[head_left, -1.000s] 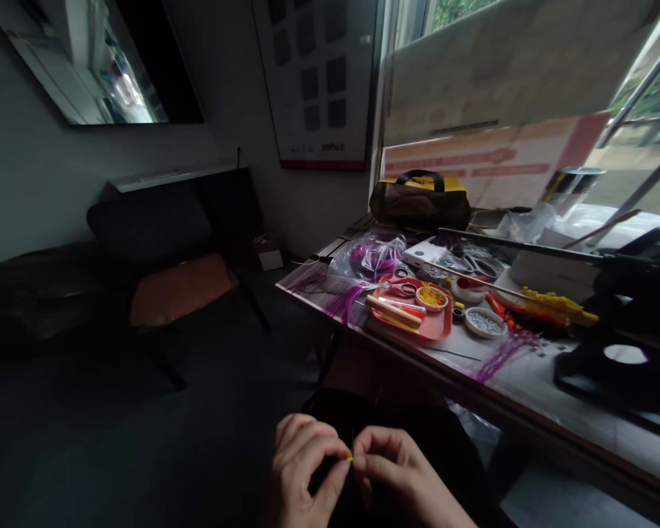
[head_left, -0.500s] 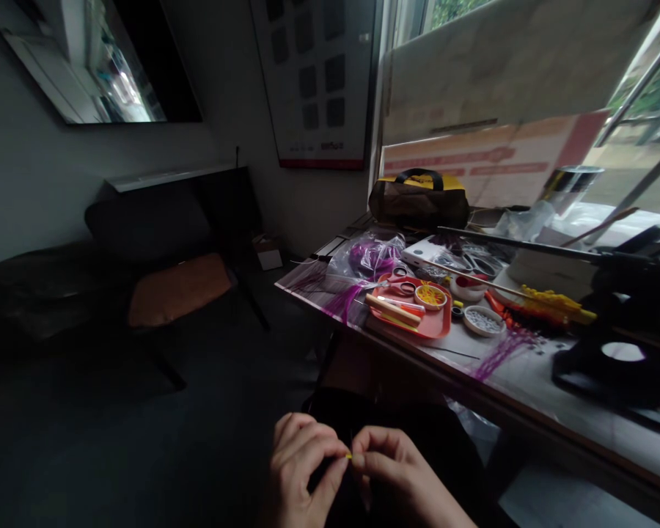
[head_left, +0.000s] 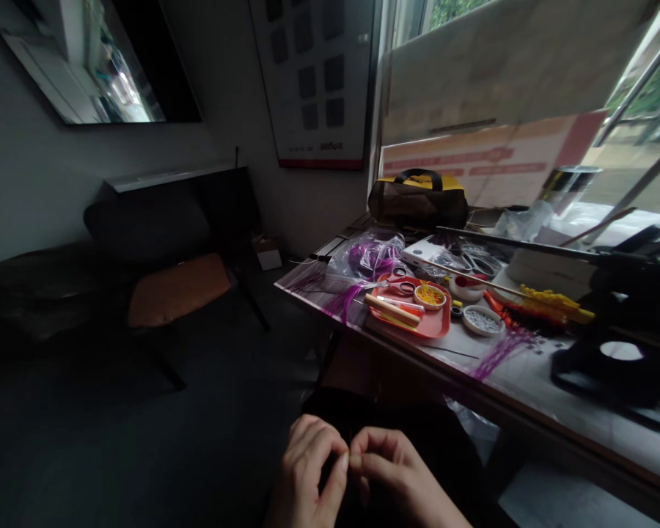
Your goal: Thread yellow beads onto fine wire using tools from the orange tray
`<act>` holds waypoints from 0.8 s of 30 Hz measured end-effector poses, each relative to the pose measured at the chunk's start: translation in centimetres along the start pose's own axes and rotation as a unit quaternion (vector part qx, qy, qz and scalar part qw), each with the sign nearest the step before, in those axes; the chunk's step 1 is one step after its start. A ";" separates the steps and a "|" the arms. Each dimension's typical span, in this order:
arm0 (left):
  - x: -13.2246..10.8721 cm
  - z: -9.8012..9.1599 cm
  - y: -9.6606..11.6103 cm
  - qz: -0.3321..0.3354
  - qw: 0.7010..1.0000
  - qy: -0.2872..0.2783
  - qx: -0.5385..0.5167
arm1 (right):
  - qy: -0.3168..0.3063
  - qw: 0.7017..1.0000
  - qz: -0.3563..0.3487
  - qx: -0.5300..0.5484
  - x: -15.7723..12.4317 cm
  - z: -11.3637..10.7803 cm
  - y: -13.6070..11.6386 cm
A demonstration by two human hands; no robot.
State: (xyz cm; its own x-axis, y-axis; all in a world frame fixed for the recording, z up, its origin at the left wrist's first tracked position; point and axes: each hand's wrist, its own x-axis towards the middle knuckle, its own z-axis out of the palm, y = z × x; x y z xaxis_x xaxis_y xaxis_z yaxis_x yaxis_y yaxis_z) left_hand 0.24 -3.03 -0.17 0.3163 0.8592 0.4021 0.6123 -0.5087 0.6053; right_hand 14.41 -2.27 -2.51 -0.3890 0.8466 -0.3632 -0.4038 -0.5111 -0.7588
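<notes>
My left hand and my right hand meet low in the view, over my dark lap, below the table's front edge. Both are pinched, thumb and forefinger tips touching each other at the middle. Whatever they pinch is too small and dark to make out. A thin dark strand seems to rise between the fingertips. On the table to the upper right lies a red tray with a small bowl of yellow bits and a wooden stick.
The table also carries purple strands, a clear bag of purple material, a bowl of beads, a brown and yellow bag and a black stand. A dark chair with an orange cushion stands left.
A small yellow bit showed between my fingertips earlier; it is hidden now. My hands have closed in slightly and shifted a little lower.
</notes>
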 end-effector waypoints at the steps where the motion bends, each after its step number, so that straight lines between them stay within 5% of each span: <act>1: 0.0 -0.1 0.0 0.005 1.000 -0.012 0.005 | 0.003 1.000 0.002 0.004 0.0 0.0 0.0; 9: 0.3 -0.4 -0.3 0.014 0.999 -0.030 0.010 | -0.002 0.999 -0.009 0.043 0.3 -0.4 0.3; 16: 0.1 0.3 -0.1 -0.074 0.997 0.000 -0.031 | 0.010 1.000 -0.015 0.007 0.2 -0.1 0.3; 24: 0.2 0.3 -0.4 0.045 0.995 -0.003 0.090 | 0.028 0.995 -0.056 -0.075 -0.1 0.2 0.0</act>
State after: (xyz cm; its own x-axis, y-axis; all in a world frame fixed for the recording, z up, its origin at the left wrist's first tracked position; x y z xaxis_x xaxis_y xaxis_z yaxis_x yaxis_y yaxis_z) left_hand 0.26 -2.64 -0.50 0.3791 0.8111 0.4455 0.7005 -0.5661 0.4345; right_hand 14.25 -2.40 -2.33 -0.3006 0.9059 -0.2982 -0.3121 -0.3889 -0.8668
